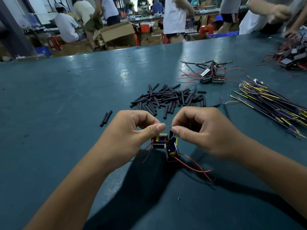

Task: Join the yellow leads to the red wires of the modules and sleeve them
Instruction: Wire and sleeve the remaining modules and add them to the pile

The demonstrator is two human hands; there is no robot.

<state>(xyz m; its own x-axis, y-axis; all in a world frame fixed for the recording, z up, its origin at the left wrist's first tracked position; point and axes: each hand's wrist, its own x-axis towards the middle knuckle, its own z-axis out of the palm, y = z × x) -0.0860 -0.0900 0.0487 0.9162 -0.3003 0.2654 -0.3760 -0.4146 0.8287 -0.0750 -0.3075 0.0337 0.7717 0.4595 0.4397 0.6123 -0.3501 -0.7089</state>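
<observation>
Bare wire strands (168, 126) span between my left hand (132, 130) and right hand (204, 130), each pinching one end between thumb and forefinger. Two modules (166, 143) with red wires (191, 165) hang just below, over the green table (66, 97).

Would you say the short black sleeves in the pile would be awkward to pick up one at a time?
Probably a little. The black sleeves look small, light and round, so one might roll if nudged. They lie crisscrossed and overlapping, so lifting one may drag its neighbours. The two strays apart from the pile look easier.
</observation>
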